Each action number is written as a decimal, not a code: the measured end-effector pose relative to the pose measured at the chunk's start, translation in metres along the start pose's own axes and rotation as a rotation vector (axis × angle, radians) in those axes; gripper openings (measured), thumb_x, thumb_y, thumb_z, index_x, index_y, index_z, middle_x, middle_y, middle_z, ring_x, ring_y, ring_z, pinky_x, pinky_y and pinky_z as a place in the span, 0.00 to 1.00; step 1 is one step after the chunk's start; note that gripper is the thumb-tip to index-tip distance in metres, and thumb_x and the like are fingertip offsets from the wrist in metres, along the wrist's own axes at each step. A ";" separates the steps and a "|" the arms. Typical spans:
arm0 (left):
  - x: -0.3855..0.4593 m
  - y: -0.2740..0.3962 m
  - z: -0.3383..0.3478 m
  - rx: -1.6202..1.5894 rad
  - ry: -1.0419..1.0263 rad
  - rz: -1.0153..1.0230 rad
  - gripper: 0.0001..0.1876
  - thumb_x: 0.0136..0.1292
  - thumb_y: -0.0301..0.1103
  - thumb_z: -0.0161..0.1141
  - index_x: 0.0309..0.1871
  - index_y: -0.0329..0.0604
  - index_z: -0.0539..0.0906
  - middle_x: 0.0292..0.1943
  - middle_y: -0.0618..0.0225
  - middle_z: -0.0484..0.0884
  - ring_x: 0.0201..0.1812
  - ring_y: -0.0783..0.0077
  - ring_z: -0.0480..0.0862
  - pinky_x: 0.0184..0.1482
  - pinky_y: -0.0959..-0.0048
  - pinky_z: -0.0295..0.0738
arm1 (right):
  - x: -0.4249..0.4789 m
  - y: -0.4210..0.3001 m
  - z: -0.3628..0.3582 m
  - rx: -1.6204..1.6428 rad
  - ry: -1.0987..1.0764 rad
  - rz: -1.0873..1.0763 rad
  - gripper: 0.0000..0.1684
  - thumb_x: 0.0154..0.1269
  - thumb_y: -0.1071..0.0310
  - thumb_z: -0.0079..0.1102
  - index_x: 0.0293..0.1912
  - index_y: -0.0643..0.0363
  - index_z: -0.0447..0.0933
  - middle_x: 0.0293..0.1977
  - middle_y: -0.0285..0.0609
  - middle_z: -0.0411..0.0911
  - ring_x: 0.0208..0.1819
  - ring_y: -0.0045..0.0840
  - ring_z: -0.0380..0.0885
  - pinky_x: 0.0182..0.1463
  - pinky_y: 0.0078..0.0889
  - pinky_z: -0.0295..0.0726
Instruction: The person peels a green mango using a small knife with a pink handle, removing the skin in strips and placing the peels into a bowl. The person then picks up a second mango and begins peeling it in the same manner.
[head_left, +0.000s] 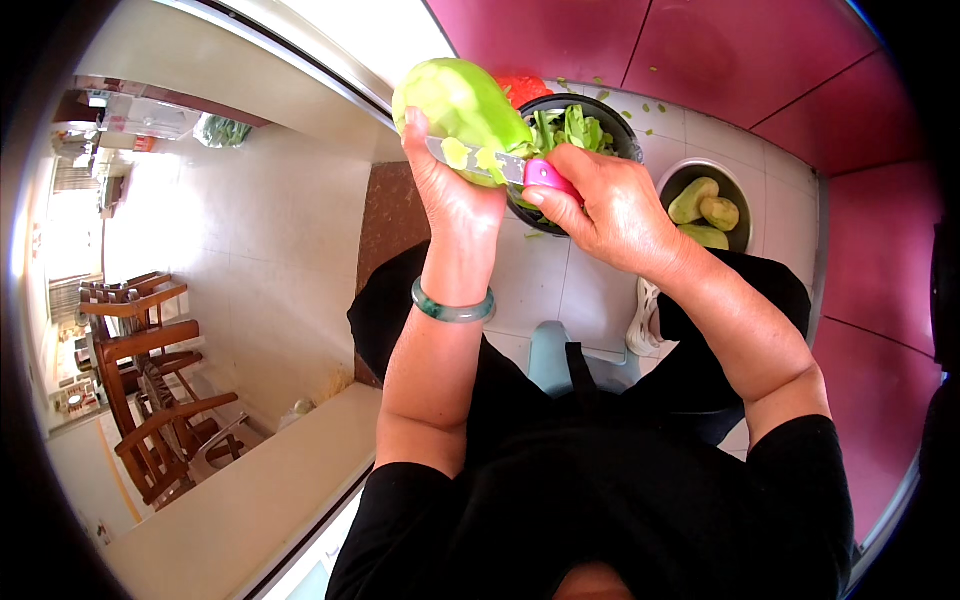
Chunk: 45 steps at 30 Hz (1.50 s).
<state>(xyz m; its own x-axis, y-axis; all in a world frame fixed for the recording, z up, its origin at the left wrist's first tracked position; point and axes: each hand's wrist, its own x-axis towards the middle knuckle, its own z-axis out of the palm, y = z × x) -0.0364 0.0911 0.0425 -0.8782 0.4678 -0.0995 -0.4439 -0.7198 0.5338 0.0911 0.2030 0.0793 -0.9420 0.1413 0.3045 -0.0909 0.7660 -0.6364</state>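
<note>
My left hand cups a large, smooth green gourd from below, its thumb up along the near side. Patches of paler flesh show where skin is off. In my right hand is the pink handle of a kitchen knife. Its blade lies across the gourd's lower side, with bits of green peel stuck to the metal. Beneath the gourd and knife stands a dark round tub holding leafy greens and peelings. The gourd hides part of this tub.
A metal bowl with several peeled, pale green vegetables stands on the tiled floor at right. Behind the tub lies a red plastic bag, with scraps scattered nearby. Dark pink cabinet panels border the floor. Wooden chairs stand at far left.
</note>
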 end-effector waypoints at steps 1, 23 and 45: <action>0.000 0.000 0.001 0.000 0.005 0.000 0.38 0.51 0.59 0.69 0.60 0.47 0.72 0.52 0.59 0.77 0.51 0.51 0.78 0.54 0.52 0.78 | 0.000 0.000 0.000 -0.001 -0.002 0.000 0.25 0.67 0.46 0.56 0.33 0.61 0.69 0.26 0.50 0.76 0.31 0.47 0.79 0.33 0.47 0.77; -0.009 -0.001 0.007 0.003 0.138 -0.017 0.32 0.60 0.55 0.62 0.63 0.50 0.71 0.57 0.66 0.76 0.58 0.61 0.76 0.61 0.53 0.73 | -0.015 0.015 0.027 0.051 0.118 0.095 0.20 0.67 0.50 0.57 0.38 0.59 0.70 0.28 0.53 0.78 0.34 0.48 0.80 0.36 0.47 0.78; -0.028 -0.010 0.015 0.213 0.070 -0.029 0.33 0.64 0.58 0.55 0.66 0.48 0.69 0.60 0.64 0.74 0.61 0.59 0.74 0.61 0.57 0.72 | 0.007 -0.002 -0.005 0.235 0.034 0.353 0.33 0.53 0.40 0.68 0.41 0.60 0.73 0.30 0.52 0.79 0.36 0.45 0.81 0.42 0.45 0.78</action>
<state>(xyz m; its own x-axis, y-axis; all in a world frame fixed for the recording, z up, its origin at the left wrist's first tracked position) -0.0043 0.0929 0.0525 -0.8791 0.4447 -0.1714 -0.4280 -0.5783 0.6946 0.0859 0.2056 0.0861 -0.9175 0.3933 0.0597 0.1605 0.5033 -0.8491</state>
